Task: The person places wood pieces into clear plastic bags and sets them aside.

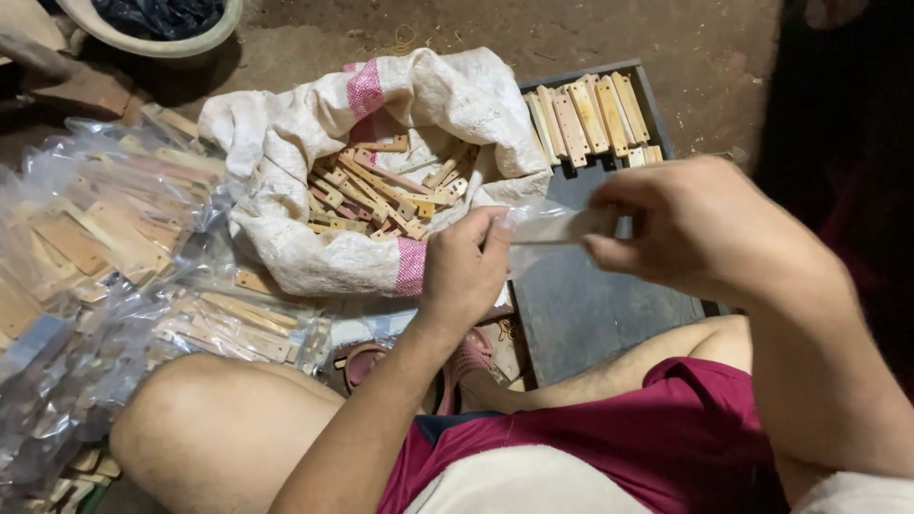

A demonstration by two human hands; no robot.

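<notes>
Far left, heaped over the dirt floor [666,38]: many bagged packets [105,247] of flat wooden strips, apparently finished. Far centre, an open white woven sack [286,133] with plenty of loose wooden strips [376,195] still unbagged. Right, a dark tray [590,305] with a row of strips [590,116] at its far end. Near centre, left hand [462,271] and right hand [700,228], fingers pressed together, pinching opposite ends of one clear sleeve [557,228] with a strip inside.
</notes>
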